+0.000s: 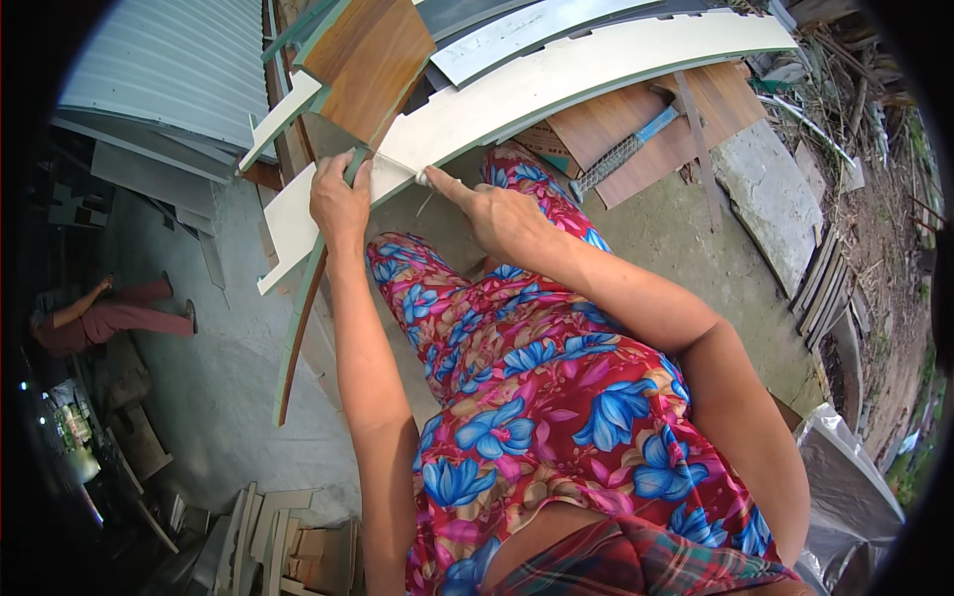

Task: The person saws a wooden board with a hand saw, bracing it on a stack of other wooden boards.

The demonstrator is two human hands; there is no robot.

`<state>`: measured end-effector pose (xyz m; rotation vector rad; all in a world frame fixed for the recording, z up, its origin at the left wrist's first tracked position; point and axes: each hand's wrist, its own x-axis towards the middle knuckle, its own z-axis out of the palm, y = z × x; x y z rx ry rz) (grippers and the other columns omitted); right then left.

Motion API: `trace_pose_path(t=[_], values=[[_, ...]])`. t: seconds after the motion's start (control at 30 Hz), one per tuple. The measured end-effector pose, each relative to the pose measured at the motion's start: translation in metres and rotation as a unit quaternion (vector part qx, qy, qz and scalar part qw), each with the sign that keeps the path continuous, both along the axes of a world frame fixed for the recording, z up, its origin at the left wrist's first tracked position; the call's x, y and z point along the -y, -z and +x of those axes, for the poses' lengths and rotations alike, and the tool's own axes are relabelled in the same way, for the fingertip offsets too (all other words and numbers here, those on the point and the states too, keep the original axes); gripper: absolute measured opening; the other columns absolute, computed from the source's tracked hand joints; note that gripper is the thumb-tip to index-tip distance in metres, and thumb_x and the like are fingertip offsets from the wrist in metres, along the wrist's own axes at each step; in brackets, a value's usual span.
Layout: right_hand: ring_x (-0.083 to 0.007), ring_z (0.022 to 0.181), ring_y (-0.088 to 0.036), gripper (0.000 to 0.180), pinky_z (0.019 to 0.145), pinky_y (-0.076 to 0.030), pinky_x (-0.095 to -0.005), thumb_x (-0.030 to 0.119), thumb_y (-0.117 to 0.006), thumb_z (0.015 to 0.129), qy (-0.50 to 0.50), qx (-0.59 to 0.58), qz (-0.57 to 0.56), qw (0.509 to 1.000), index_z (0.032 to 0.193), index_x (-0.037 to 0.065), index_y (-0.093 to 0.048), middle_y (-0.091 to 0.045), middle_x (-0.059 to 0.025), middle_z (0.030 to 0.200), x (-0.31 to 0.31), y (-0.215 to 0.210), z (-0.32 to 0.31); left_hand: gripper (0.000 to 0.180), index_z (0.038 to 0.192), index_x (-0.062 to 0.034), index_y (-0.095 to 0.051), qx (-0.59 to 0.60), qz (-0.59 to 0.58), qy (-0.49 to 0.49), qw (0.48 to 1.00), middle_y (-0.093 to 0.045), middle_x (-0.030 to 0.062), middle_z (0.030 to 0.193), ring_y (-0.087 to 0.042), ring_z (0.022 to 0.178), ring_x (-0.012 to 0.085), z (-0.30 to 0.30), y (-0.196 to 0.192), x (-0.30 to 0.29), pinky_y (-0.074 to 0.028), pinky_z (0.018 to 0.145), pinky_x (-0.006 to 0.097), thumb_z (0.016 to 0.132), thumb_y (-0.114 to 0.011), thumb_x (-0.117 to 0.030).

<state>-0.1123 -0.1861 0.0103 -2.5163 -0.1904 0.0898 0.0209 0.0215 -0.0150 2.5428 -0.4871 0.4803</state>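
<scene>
My left hand [341, 204] is closed round a narrow green-edged strip of board [306, 328], which slants down past my wrist. My right hand [502, 221] is closed on the end of a thin white cord [399, 163], its index finger stretched along it. Taut between both hands, the cord crosses a long white board [556, 74] with a notched far edge. A loose end hangs below my right fingers. Just beyond my left hand, a wood-grain board [370, 65] lies across the white one. My left palm hides part of the strip.
Brown wood-grain panels [636, 164] lie at the right, bearing a grey perforated tool with a blue handle [656, 126]. A grey slab [770, 199] and stacked strips [823, 283] lie farther right. Board offcuts [288, 541] stand lower left. Another person [119, 313] is at far left.
</scene>
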Motion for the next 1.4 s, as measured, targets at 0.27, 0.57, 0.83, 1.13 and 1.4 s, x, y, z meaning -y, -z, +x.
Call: trace_pose_path(t=[0.27,0.57,0.83,1.13,1.4], values=[[-0.0394,0.072,-0.069,0.07,0.062,-0.054,-0.0487,0.001,-0.051,0.085,0.005,0.01,-0.033,0.999,0.152,0.014,-0.037,-0.068,-0.022,0.078,-0.02,-0.014,0.044,0.023,0.101,-0.0026,-0.071,0.01,0.002,-0.01,1.0,-0.066,0.0143,0.095,-0.064,0.092,0.0356,0.006,0.001,-0.001,-0.051,0.079,0.044,0.084,-0.073,-0.018],[-0.0388,0.068,-0.069,0.069,0.06,-0.054,-0.0484,0.003,-0.051,0.086,0.008,0.083,-0.012,0.996,0.153,0.013,-0.036,-0.068,-0.0205,0.073,-0.025,0.009,0.039,0.025,0.1,-0.0031,-0.071,-0.009,0.003,-0.034,0.999,-0.066,0.0142,0.095,-0.064,0.092,0.0361,0.0,0.002,0.002,-0.05,0.079,0.044,0.082,-0.076,-0.02],[-0.0385,0.065,-0.067,0.072,0.06,-0.053,-0.0484,0.0,-0.052,0.085,0.01,0.023,-0.034,0.999,0.154,0.012,-0.034,-0.068,-0.019,0.075,0.002,-0.009,-0.002,0.026,0.102,-0.0023,-0.07,-0.007,0.007,-0.026,1.0,-0.066,0.0136,0.096,-0.064,0.094,0.0352,-0.001,0.0,0.002,-0.05,0.08,0.045,0.083,-0.075,-0.019],[-0.0396,0.076,-0.071,0.066,0.064,-0.056,-0.048,0.006,-0.05,0.088,-0.005,0.007,-0.049,0.999,0.152,0.012,-0.036,-0.07,-0.0231,0.083,-0.029,-0.022,0.059,0.026,0.102,-0.0022,-0.071,-0.025,0.003,-0.023,0.999,-0.065,0.0134,0.095,-0.064,0.092,0.035,-0.002,-0.002,0.003,-0.05,0.078,0.044,0.082,-0.075,-0.018],[-0.0392,0.077,-0.071,0.064,0.065,-0.056,-0.048,0.007,-0.051,0.089,-0.011,0.04,-0.042,0.998,0.151,0.012,-0.038,-0.071,-0.0232,0.085,-0.045,-0.003,0.092,0.025,0.101,-0.0041,-0.073,-0.028,-0.003,-0.049,0.998,-0.066,0.0139,0.093,-0.065,0.089,0.0357,-0.001,-0.005,0.007,-0.05,0.076,0.043,0.084,-0.074,-0.022]])
